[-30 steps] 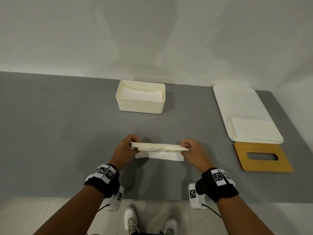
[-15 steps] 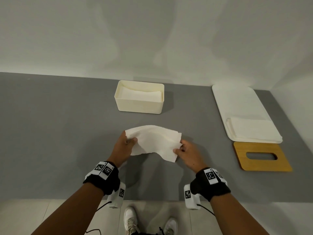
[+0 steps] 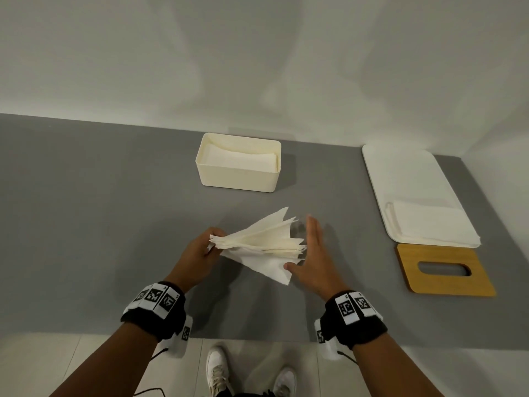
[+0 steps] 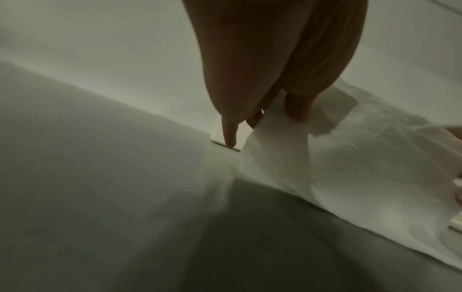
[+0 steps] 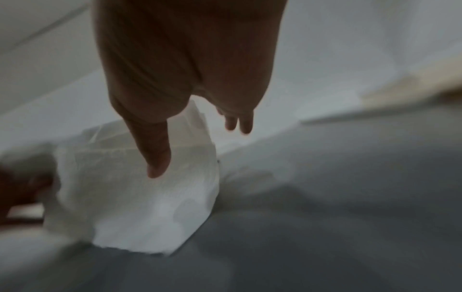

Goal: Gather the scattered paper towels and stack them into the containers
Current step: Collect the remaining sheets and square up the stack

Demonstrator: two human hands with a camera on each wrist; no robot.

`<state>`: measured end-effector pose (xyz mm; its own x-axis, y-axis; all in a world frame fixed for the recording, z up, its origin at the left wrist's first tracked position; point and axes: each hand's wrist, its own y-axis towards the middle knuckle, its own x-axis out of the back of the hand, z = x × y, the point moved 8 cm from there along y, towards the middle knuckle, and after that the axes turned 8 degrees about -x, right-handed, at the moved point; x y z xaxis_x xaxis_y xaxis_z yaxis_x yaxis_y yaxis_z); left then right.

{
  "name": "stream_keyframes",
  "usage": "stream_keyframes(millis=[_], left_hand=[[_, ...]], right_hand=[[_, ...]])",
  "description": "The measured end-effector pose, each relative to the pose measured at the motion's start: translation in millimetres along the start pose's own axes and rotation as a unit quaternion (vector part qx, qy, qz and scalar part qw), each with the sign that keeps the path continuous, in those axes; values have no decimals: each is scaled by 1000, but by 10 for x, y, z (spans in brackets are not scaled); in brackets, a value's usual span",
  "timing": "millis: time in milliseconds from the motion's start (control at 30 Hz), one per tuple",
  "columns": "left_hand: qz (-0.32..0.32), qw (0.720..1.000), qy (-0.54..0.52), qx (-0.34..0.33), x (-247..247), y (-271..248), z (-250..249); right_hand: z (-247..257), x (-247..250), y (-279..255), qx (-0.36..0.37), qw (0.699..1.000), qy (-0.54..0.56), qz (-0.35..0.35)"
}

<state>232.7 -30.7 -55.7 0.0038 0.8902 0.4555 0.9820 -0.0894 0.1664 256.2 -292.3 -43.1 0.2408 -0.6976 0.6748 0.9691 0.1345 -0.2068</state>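
My left hand (image 3: 204, 249) pinches one end of a bundle of white paper towels (image 3: 262, 242) above the grey table; the free ends fan out to the right. In the left wrist view the fingers (image 4: 297, 110) clamp the paper towels (image 4: 337, 168). My right hand (image 3: 310, 255) is flat with straight fingers at the fanned ends, thumb under the lowest sheet; the right wrist view shows it blurred beside the paper towels (image 5: 140, 197). A cream container (image 3: 239, 174) with towels inside stands farther back.
A white tray (image 3: 400, 179) at the right holds a folded stack of towels (image 3: 429, 222). A wooden lid with a slot (image 3: 445, 270) lies in front of it. The wall runs behind the grey table (image 3: 86, 210). My shoes show below the table edge.
The right hand has let go of the towels and opened flat beside them. The bundle, held flat between both hands before, now hangs from the left hand and fans out.
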Motion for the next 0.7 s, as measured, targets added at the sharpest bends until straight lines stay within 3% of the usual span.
stream_keyframes(millis=[67, 167, 233, 333, 400, 467, 533, 567, 633, 700], left_hand=[[18, 1000, 11, -6, 26, 35, -49], [32, 999, 19, -30, 44, 93, -188], [37, 999, 9, -36, 36, 106, -223], [20, 999, -23, -30, 56, 95, -146], [-29, 999, -43, -5, 123, 107, -71], [-117, 987, -102, 47, 242, 136, -12], [-190, 961, -165, 116, 306, 158, 32], [-193, 946, -206, 160, 268, 167, 21], [-124, 899, -348, 233, -13, 168, -17], [-8, 832, -486, 266, -367, 148, -251]], right_hand=[[319, 16, -39, 100, 977, -185, -37], [723, -102, -98, 221, 907, -352, -64], [781, -223, 2, 221, 882, -416, -19], [826, -250, 135, 182, 892, -412, 37], [865, -216, 155, 148, 923, -351, 58], [844, -176, 170, 81, 960, -252, 88], [740, -130, 204, -9, 988, -77, 130], [679, -126, 208, -54, 986, 39, 150], [597, -181, 191, -114, 947, 235, 187], [521, -315, 161, -144, 913, 309, 222]])
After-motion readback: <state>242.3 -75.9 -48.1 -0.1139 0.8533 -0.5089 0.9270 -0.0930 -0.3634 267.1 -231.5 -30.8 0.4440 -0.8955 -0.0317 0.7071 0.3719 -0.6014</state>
